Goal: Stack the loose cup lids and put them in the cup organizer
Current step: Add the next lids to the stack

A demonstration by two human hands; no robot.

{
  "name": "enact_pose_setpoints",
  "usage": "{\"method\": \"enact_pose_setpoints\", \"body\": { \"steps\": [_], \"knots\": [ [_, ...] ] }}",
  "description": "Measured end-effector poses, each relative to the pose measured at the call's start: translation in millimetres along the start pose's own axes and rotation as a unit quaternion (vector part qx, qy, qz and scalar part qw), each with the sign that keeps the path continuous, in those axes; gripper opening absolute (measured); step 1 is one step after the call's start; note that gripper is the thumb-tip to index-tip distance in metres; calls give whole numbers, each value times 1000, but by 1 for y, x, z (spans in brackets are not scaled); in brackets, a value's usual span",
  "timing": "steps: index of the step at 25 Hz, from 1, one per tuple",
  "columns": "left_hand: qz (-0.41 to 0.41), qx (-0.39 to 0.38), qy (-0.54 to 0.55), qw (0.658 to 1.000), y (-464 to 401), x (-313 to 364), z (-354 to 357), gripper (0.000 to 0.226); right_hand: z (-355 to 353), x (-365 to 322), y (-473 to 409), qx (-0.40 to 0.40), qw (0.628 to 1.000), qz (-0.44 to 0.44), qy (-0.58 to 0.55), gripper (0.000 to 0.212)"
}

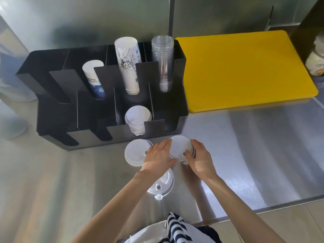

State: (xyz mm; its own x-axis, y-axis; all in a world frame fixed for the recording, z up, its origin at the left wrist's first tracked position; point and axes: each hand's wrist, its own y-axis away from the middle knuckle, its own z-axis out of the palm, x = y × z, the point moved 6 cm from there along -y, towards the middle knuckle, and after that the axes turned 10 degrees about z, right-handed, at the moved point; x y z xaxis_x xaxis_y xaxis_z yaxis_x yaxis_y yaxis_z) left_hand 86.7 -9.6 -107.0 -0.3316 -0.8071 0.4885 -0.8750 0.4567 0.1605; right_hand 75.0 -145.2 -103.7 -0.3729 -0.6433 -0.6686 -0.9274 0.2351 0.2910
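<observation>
The black organizer already keeps one pile of lids in a front slot. Both hands, left and right, close around a white stack before it. Two lids remain loose: white, clear.

— What have you got on?

— My arms are bare to the elbow. Down by the counter edge, my top is white, with a navy-and-white striped piece gathered over it.

— Any rings?

— None that show.
</observation>
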Motion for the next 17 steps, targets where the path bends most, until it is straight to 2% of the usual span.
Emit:
{"method": "enact_pose_setpoints", "body": {
  "steps": [3, 8, 17],
  "knots": [
    [-1, -18, -19, 1000, -7, 1, 9, 71, 4, 2, -4, -14, 1000, 19, -11, 43],
    [-13, 28, 10, 999, -5, 1, 9, 68, 3, 0, -1, -18, 999, 29, -29, 41],
    [-9, 124, 154, 980, 39, -5, -19, 66, -10, -24, 24, 21, 996, -4, -84, 27]
  ]
}}
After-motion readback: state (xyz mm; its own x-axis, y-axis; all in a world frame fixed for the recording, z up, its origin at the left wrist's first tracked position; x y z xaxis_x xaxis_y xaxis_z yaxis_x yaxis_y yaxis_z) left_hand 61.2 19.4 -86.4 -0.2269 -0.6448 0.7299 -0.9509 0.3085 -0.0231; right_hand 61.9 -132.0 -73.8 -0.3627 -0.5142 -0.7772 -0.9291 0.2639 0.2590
